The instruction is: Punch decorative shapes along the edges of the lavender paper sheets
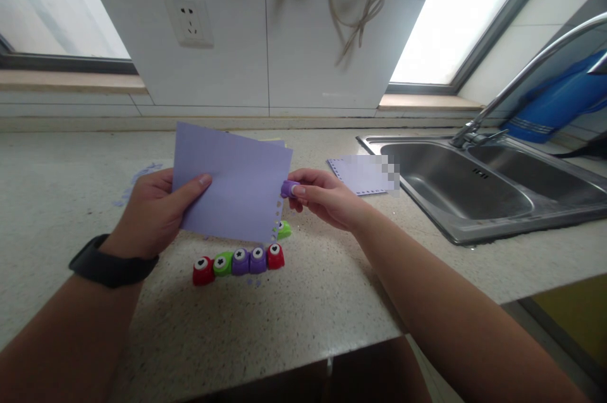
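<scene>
My left hand (156, 207) grips a sheet of purple paper (232, 181) by its left side, thumb on top. Small punched holes run along the lower right edge of that sheet. In my right hand (322, 197) is a small purple craft punch (289, 189), pinched at the sheet's right edge; I cannot tell whether its jaw is around the paper. Below the sheet stands a row of several craft punches: red (203, 271), green (222, 264), purple (240, 262) and red at the right end. Another green punch (283, 229) is partly hidden behind the sheet.
A second purple sheet (363, 174) with punched edges lies by the double steel sink (455, 181). Paper bits (137, 183) are scattered on the counter (303, 302) at left. More paper shows behind the held sheet. A faucet (502, 99) rises behind the sink.
</scene>
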